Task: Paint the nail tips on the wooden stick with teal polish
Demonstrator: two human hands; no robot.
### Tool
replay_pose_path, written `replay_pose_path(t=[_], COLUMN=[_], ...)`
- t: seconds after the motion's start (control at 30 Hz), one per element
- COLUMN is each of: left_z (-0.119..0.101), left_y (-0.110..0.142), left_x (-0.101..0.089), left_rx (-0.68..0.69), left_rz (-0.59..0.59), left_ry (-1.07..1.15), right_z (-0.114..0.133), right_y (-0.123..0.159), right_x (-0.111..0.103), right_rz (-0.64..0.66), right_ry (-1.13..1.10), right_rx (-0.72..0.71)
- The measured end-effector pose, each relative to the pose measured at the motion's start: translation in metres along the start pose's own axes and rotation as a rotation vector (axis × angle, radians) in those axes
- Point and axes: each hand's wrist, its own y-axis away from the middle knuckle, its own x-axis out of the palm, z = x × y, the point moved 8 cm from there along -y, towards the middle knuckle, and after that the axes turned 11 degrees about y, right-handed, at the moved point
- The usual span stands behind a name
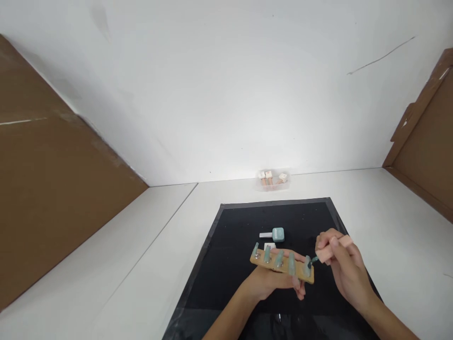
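Note:
My left hand (271, 281) is closed around a wooden strip (283, 268) and holds it tilted above the black mat. Several long false nails (279, 258), pale green, stand in a row on small metal mounts along the strip. In my right hand (345, 264) is a nail polish brush (334, 249), gripped by its pink cap handle. The dark green brush tip touches the false nail at the strip's right end (307, 266), where a dark patch shows. Partly behind the strip, a white-topped item (269, 246) stands close to my left fingers; its lower part is hidden.
A teal bottle with a pale cap (278, 234) lies on the black mat (237, 264) beyond the strip. Further back, a clear plastic box (274, 186) holds white-and-pink bottles. A white wall and brown cardboard panels (63, 179) surround the white table (141, 245).

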Motion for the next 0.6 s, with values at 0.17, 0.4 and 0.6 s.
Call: replay_pose_path(t=[0.17,0.4,0.6], left_z=[0.001,0.001,0.001], left_y=[0.001,0.000,0.001], left_x=[0.000,0.001,0.000], left_rx=[-0.015,-0.015,-0.043], left_rz=[-0.006,0.003,-0.056], left_ry=[-0.004,-0.010,-0.030], right_z=[-0.001,-0.003,-0.003], right_y=[-0.001,0.000,-0.001], right_x=[0.002,0.000,0.004], right_rz=[0.027,0.007,0.051], right_ry=[-0.052,0.006,-0.019], right_rx=[0.025,0.032,0.018])
